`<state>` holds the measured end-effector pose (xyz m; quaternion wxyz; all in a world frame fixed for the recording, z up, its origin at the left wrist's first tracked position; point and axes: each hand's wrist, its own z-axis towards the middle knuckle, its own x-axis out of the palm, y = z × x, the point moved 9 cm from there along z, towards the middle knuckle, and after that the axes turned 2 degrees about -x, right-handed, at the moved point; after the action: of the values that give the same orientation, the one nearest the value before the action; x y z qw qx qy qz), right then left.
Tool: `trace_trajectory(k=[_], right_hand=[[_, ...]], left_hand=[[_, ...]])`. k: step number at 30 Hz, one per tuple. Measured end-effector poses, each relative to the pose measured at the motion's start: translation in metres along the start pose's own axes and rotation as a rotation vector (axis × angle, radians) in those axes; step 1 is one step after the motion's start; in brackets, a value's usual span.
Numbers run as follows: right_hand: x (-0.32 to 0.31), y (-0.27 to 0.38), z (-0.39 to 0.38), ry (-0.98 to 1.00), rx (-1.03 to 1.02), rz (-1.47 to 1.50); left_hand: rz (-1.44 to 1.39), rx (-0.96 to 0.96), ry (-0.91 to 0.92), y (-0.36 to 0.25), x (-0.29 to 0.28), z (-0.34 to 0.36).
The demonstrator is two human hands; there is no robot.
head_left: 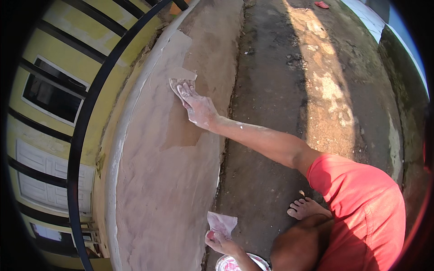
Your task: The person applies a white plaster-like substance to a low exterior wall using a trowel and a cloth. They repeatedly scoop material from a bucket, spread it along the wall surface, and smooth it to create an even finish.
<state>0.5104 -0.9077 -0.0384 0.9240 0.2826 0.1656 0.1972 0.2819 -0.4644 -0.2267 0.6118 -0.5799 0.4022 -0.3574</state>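
My right hand [196,106], dusted with white, reaches across to the low wall [153,194]. Its fingers are pressed over a flat, putty-smeared spreader [174,85] lying against the wall's surface. Pale, damp-looking coating covers much of the wall, and a browner bare patch [181,128] shows just below that hand. Down near the lower edge, my left hand [221,243] grips a thin, pale, whitish-pink flat plate [222,223], with a bit of red showing by the fingers. Under the left forearm is a white bucket [221,263] with whitish and red patches, partly cut off by the frame.
Black metal railing [74,180] curves along the left, before a yellow house wall [22,131]. Right of the low wall runs a dark ground strip [266,113] with a sunlit band [330,90]. My bare foot [309,208] rests there; a red sandal [321,5] lies far off.
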Motion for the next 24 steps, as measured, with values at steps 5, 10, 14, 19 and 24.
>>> trace_trajectory(k=[5, 10, 14, 19, 24], right_hand=[[0.02, 0.087, -0.13, 0.366, -0.115, 0.264], [-0.057, -0.007, -0.021, 0.072, 0.227, 0.393], [-0.079, -0.116, 0.074, 0.038, 0.3, -0.007], [-0.025, 0.002, 0.006, 0.102, 0.141, 0.186], [-0.009, 0.119, -0.12, 0.247, -0.027, 0.302]], left_hand=[[0.133, 0.027, 0.092, 0.004, 0.004, 0.003], [-0.033, -0.043, -0.035, -0.01, -0.012, 0.002], [0.085, -0.019, -0.015, -0.008, -0.01, -0.002], [-0.032, -0.068, -0.14, 0.002, -0.034, -0.009], [0.071, -0.042, 0.012, 0.025, -0.026, 0.007]])
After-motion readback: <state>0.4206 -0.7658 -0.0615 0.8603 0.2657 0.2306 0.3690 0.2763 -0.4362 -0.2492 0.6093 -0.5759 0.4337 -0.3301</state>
